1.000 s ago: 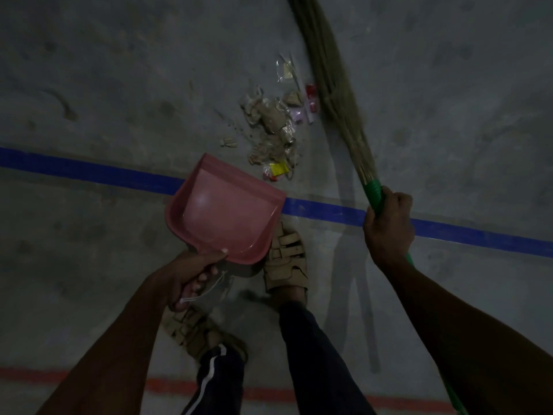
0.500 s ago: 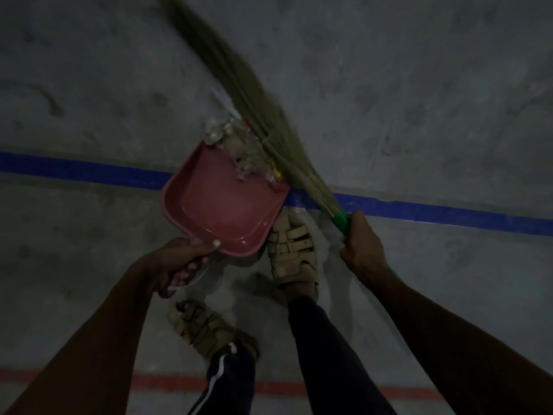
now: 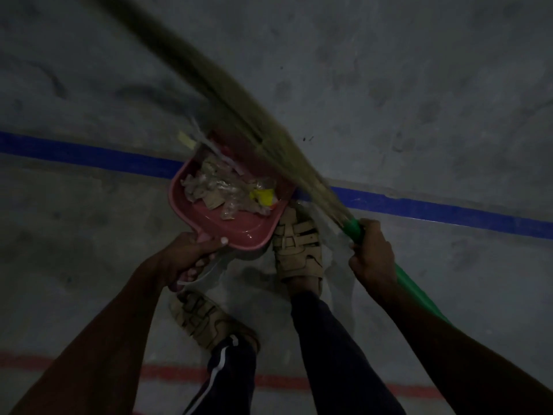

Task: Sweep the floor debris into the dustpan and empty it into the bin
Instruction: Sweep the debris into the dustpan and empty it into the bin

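Swept in a moment ago, the crumpled paper and wrapper debris (image 3: 227,190) now lies inside the pink plastic dustpan (image 3: 209,223), handle gripped by the left hand (image 3: 185,259); the right hand (image 3: 371,253) clasps the green-handled grass broom (image 3: 239,115). A few scraps remain at the lip; emptying comes next.

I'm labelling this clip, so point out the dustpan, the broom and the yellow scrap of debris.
dustpan (image 3: 239,232): head view, on the bare pink floor of the pan near its back wall.
broom (image 3: 239,115): head view, on the straw bristles above the pan.
yellow scrap (image 3: 263,195): head view, on its middle, inside the pan.
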